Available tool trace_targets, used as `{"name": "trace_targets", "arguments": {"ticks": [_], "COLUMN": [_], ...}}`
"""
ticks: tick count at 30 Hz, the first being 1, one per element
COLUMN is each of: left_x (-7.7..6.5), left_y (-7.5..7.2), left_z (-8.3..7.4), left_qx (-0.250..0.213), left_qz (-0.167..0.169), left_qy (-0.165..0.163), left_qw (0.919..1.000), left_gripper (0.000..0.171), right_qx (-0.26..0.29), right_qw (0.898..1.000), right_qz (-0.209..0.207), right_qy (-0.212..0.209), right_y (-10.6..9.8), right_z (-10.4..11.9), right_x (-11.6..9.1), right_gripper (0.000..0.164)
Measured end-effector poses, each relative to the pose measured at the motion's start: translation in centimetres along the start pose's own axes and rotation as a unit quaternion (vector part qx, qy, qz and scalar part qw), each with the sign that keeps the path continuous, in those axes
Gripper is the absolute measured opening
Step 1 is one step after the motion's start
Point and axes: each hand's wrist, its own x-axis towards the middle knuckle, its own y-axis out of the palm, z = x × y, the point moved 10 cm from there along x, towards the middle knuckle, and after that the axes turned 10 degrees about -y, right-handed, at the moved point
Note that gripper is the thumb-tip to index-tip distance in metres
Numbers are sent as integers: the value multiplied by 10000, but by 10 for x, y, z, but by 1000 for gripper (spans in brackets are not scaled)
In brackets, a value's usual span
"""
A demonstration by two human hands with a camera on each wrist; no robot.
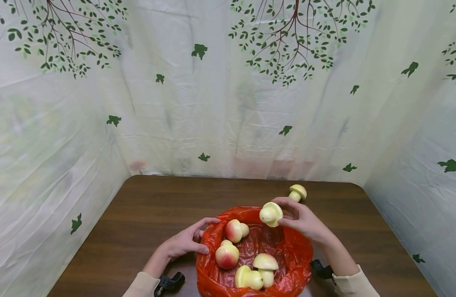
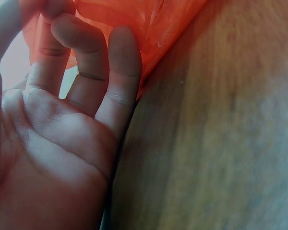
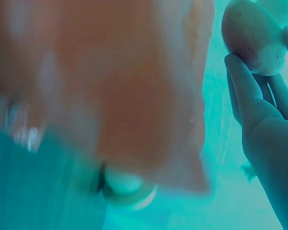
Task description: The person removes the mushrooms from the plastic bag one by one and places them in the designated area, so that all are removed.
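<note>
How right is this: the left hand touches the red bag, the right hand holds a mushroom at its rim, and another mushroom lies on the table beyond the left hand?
One slip: the head view shows the other mushroom lying on the table beyond the right hand, not the left hand. The rest of the statement stands.

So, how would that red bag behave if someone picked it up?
The red bag would probably sag and fold, judging by its thin, crumpled walls. The mushrooms inside might roll together, as their caps are rounded and nothing separates them.
</note>
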Motion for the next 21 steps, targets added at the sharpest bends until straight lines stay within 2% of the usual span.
{"name": "trace_targets", "arguments": {"ticks": [6,13,21], "left_x": [0,-1,-1], "left_y": [0,-1,0], "left_z": [1,2,0], "left_qx": [-6,19,-69], "left_qz": [-16,-53,-18], "left_qy": [-25,-19,-15], "left_qw": [10000,10000,10000], "left_gripper": [78,79,79], "right_qx": [-310,-619,-917], "right_qw": [9985,9937,9857], "right_qz": [-419,-921,-1394], "right_qy": [-167,-170,232], "right_y": [-27,-56,-85], "right_z": [-1,-5,-19], "right_x": [-4,-9,-21], "right_gripper": [54,55,56]}}
